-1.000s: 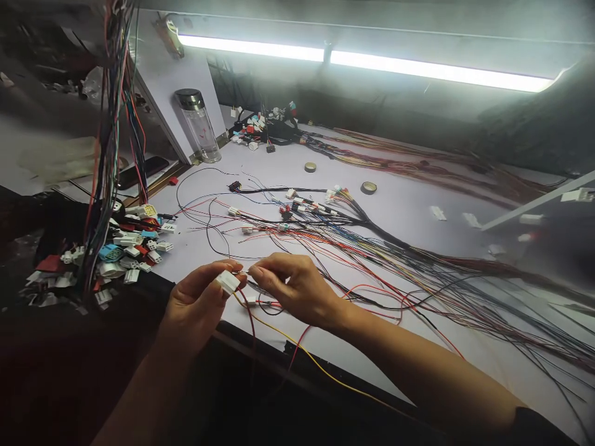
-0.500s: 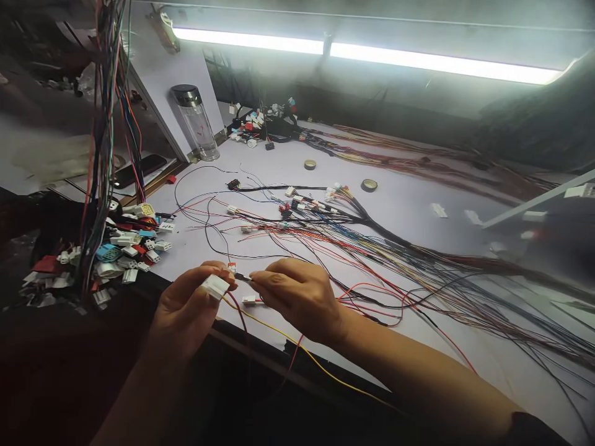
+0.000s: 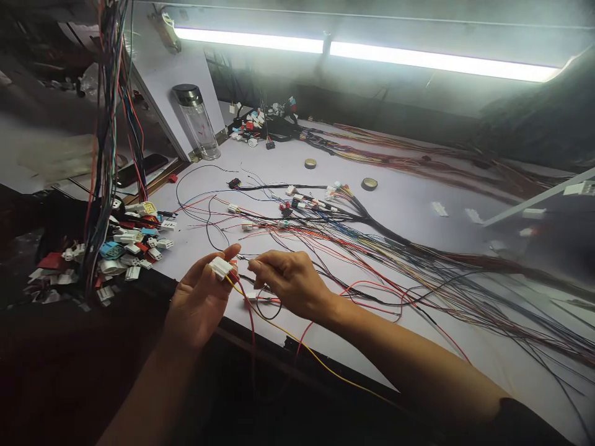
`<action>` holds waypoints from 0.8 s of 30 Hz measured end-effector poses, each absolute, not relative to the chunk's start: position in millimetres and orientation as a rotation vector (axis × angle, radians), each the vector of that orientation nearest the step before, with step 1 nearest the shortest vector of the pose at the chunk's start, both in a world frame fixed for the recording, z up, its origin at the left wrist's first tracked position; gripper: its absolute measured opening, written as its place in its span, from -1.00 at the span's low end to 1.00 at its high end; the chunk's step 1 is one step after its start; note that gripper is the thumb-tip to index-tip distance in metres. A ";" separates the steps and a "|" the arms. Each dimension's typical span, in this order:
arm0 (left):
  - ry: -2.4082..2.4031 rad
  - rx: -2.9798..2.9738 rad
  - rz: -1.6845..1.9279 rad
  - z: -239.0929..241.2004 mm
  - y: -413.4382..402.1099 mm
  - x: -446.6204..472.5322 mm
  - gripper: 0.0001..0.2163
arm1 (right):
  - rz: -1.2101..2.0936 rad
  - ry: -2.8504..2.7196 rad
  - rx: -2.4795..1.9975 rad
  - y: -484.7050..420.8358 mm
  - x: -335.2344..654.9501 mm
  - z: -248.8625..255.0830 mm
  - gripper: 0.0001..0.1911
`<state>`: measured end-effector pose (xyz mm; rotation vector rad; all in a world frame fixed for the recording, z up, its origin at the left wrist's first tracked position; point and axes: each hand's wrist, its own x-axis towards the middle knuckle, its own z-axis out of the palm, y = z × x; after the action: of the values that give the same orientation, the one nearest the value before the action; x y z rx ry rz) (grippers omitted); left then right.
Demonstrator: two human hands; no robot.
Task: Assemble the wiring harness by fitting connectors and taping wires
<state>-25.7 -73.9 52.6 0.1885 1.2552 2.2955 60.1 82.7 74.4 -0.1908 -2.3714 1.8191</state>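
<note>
My left hand (image 3: 199,303) is closed around a white plastic connector (image 3: 221,267), held up over the front edge of the table. A red wire (image 3: 251,322) and a yellow wire (image 3: 297,347) come out of its right end. Just to the right, my right hand (image 3: 295,285) pinches a thin dark wire, whose small terminal tip (image 3: 240,257) points toward my left fingers. A dark loop of wire (image 3: 280,308) hangs below the right hand. Close by on the table lies another white connector (image 3: 253,297), partly behind wires.
A large wire harness (image 3: 395,232) spreads over the table. At the left edge are piled connectors (image 3: 132,244) beneath a hanging wire bundle (image 3: 109,124). A glass bottle (image 3: 201,127) stands at the back left. Two tape rolls, one (image 3: 369,184) nearer the right, lie behind the harness.
My left hand has lifted slightly and turned the connector so its wire end faces me more. The right hand has shifted a little, and a dark wire loop now shows beneath it.
</note>
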 end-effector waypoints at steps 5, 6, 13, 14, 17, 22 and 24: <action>1.292 0.330 2.244 60.6 -77.8 -25.2 -0.78 | 2.782 -2.079 -0.200 90.4 50.3 89.0 -0.69; 1.305 0.318 2.251 62.3 -78.6 -25.6 -0.76 | 2.805 -2.108 -0.206 90.2 48.0 90.2 -0.70; 1.288 0.076 2.411 68.7 -97.6 -34.3 -0.71 | 1.401 -2.501 -0.047 67.5 32.1 90.1 -0.81; 1.276 0.052 2.436 71.5 -101.7 -36.1 -0.73 | 1.206 -2.537 0.051 63.4 28.8 93.8 -0.84; 1.242 0.003 2.525 87.6 -115.9 -43.7 -0.84 | 0.982 -2.653 0.223 53.6 15.8 113.8 -0.84; 1.209 -0.016 2.757 125.1 -149.8 -65.1 -0.86 | 1.681 -2.716 0.201 50.1 1.0 140.0 -0.82; 1.206 -0.014 2.833 133.2 -162.2 -72.5 -0.79 | 1.851 -2.659 0.164 57.9 2.5 135.9 -0.90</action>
<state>-72.5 -162.2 133.2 -0.0136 1.2063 2.8326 2.5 57.9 135.9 0.1645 -2.6592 1.8506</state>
